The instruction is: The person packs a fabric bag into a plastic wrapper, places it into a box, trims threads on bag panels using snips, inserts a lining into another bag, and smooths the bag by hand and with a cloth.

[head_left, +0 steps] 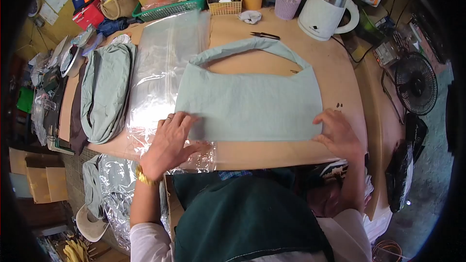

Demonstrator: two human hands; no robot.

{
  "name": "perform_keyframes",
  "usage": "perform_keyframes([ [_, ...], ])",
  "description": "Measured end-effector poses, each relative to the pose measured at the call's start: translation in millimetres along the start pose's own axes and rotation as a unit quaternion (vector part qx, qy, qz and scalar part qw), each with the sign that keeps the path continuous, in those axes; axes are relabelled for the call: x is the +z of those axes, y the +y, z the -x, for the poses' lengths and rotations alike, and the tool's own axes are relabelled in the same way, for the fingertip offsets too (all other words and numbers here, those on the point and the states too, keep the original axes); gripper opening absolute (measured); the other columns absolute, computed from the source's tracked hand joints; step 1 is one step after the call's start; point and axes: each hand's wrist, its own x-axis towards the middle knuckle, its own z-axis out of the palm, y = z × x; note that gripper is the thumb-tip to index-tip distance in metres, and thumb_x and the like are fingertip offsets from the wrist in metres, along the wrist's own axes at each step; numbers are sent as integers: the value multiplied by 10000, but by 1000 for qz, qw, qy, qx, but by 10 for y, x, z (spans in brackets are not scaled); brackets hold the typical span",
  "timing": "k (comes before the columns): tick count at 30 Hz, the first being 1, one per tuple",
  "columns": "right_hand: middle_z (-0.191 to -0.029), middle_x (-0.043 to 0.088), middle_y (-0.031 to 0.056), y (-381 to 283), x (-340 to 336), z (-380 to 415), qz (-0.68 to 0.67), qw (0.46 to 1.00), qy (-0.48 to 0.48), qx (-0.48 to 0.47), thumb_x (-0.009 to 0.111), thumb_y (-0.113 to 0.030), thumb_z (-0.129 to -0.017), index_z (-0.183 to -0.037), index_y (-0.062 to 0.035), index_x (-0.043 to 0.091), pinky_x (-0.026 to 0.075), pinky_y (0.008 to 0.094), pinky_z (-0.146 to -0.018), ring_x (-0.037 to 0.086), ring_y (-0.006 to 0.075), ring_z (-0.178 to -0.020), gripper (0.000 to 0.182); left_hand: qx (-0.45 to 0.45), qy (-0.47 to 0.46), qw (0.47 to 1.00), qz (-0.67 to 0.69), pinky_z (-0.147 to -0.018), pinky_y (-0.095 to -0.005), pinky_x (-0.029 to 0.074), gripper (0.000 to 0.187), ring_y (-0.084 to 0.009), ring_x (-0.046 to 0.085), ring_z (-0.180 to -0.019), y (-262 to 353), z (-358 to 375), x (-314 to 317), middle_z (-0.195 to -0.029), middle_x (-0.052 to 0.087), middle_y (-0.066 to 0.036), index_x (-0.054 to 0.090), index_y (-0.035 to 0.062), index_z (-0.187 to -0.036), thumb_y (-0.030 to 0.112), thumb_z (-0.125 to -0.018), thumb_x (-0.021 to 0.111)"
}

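A pale green fabric shoulder bag (252, 104) lies flat on the tan table, its strap loop pointing away from me. My left hand (170, 138) is at its lower left corner, fingers apart, fingertips on the cloth and thumb stretched out below. At the lower right corner, my right hand (340, 133) touches the side edge with curved fingers, its thumb apart from them. Beyond the strap lies a small pair of black thread snips (265, 35). Clear plastic sleeves (162, 63) lie left of the bag, partly beneath my left hand.
Another folded green cloth piece (108, 92) lies at the table's left. Along the back stand a green basket (170, 10), a lilac cup (287, 6) and a white electric kettle (323, 12) with a cord. A black fan (416, 83) is at the right.
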Motion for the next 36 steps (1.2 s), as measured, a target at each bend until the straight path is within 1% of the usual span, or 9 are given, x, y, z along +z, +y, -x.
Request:
perform_keyframes([
  [1, -1093, 584, 132, -142, -23, -24, -50, 997, 58, 22, 722, -122, -748, -1068, -71, 572, 339, 451, -1014, 556, 318, -1077, 357, -12, 30, 999, 22, -1053, -482, 347, 631, -354, 433, -1303, 177, -34, -57, -1393, 459, -148, 444, 103, -1373, 284, -825, 701],
  [2, -1093, 584, 132, -254, 70, -100, -50, 997, 55, 22, 722, -122, -748, -1068, -71, 572, 339, 451, -1014, 556, 318, -1077, 357, -14, 29, 999, 24, -1053, -482, 347, 631, -354, 433, -1303, 311, -111, 17, -1393, 459, -148, 444, 103, -1373, 284, -825, 701],
  [4, -1305, 528, 156, -433, 355, -310, -16, 984, 177, 25, 717, -276, -808, -1222, -79, 546, 239, 512, -1121, 472, 343, -1256, 489, 21, 105, 994, -28, -1140, -579, 188, 722, -394, 262, -1427, 498, -321, 203, -1532, 309, -184, 358, 108, -1469, 429, -881, 627],
  [7, -1483, 381, 153, -344, 807, -546, 125, 979, 152, 49, 684, -411, -834, -1361, -124, 477, 132, 620, -1136, 302, 372, -1398, 635, -39, 119, 989, -83, -1128, -651, 105, 763, -397, 176, -1460, 288, -694, 652, -1578, 232, -167, 304, 127, -1507, 535, -908, 544],
  [10, -1556, 257, 163, -228, 977, -581, 158, 977, 120, 78, 668, -497, -820, -1446, -169, 406, 67, 708, -1095, 164, 417, -1444, 753, -50, 138, 987, -60, -1109, -682, 96, 758, -395, 201, -1450, 25, -820, 880, -1566, 260, -165, 336, 130, -1496, 573, -907, 514],
  [24, -1551, 257, 204, -261, 911, -220, 136, 989, -7, 52, 653, -586, -779, -1434, -167, 454, 132, 701, -1081, 206, 469, -1416, 802, -153, 59, 986, -3, -1105, -685, 72, 864, -379, 153, -1466, 266, -227, 904, -1591, 235, -90, 306, 88, -1506, 594, -858, 570],
  [29, -1548, 261, 207, -281, 899, -243, 152, 987, -11, 46, 654, -594, -772, -1433, -163, 456, 142, 704, -1078, 212, 474, -1411, 814, -153, 54, 985, -53, -1067, -614, 238, 819, -393, 311, -1383, 218, -334, 714, -1512, 343, -154, 352, 104, -1487, 587, -861, 567],
  [31, -1547, 262, 208, -269, 912, -243, 152, 987, -9, 47, 659, -588, -769, -1435, -168, 454, 136, 704, -1079, 204, 472, -1414, 814, -172, 109, 975, -94, -959, -537, 351, 706, -369, 448, -1214, 115, -411, 668, -1337, 466, -164, 430, 163, -1451, 499, -861, 621],
  [36, -1545, 259, 216, -280, 934, -236, 152, 987, -4, 43, 660, -576, -771, -1440, -165, 445, 126, 704, -1082, 192, 470, -1418, 814, -223, 115, 966, -60, -859, -468, 406, 593, -339, 495, -1068, -75, -343, 477, -1199, 501, -150, 514, 170, -1378, 321, -834, 694],
])
